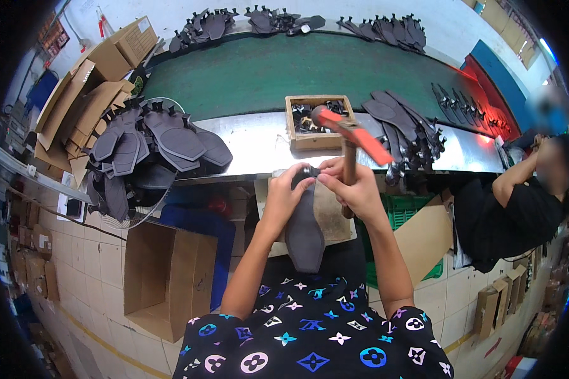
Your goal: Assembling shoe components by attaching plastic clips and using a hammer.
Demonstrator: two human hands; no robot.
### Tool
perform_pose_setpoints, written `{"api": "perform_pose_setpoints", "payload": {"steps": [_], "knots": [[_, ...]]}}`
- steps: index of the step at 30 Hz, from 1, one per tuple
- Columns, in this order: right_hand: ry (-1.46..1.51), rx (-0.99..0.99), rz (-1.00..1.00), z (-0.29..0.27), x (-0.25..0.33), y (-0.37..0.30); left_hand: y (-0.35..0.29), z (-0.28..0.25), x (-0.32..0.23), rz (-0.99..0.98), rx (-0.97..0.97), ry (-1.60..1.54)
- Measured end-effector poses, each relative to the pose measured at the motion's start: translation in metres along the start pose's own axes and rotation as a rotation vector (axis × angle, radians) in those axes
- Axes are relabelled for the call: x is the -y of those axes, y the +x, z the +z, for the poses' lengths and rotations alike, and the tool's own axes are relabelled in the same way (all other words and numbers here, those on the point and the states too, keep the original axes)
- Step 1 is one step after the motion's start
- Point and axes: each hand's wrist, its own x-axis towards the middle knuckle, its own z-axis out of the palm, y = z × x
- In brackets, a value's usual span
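Note:
A dark grey sandal sole hangs lengthwise in front of my body, its wide end toward me. My left hand is closed around its far end, where a shiny black strap piece shows. My right hand keeps a hammer upright against the palm, its wooden handle passing between hand and thumb and its red head up. The thumb and forefinger of that same hand pinch at the black strap piece, beside the left fingertips. What exactly they pinch is partly hidden.
Beyond my hands stands a wooden box of small black parts. A wire basket heaped with soles is at left, more soles at right. A green conveyor belt runs behind. A cardboard box stands lower left; a person sits right.

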Motion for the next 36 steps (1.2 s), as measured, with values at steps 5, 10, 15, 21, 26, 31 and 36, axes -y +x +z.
{"api": "perform_pose_setpoints", "payload": {"steps": [5,10,15,21,26,31,36], "knots": [[-0.272,0.059,-0.091,-0.003,-0.031,0.022,-0.003,0.006,0.004,-0.045,-0.062,-0.071],[-0.228,0.041,-0.126,0.002,-0.046,0.010,-0.016,0.007,0.012,-0.072,-0.072,-0.079],[-0.483,0.120,-0.175,0.004,-0.020,0.013,-0.011,0.002,0.010,-0.078,-0.035,-0.073],[-0.686,0.103,-0.335,-0.001,-0.026,0.006,-0.010,-0.004,-0.002,-0.047,-0.002,-0.038],[-0.336,0.030,-0.095,0.007,0.013,-0.030,-0.014,0.000,0.017,-0.215,0.037,-0.252],[-0.537,-0.037,-0.263,0.003,0.025,-0.081,-0.012,-0.004,-0.001,-0.226,0.061,-0.299],[-0.574,-0.044,-0.203,0.006,0.028,-0.082,-0.012,-0.003,0.017,-0.237,0.130,-0.343]]}}
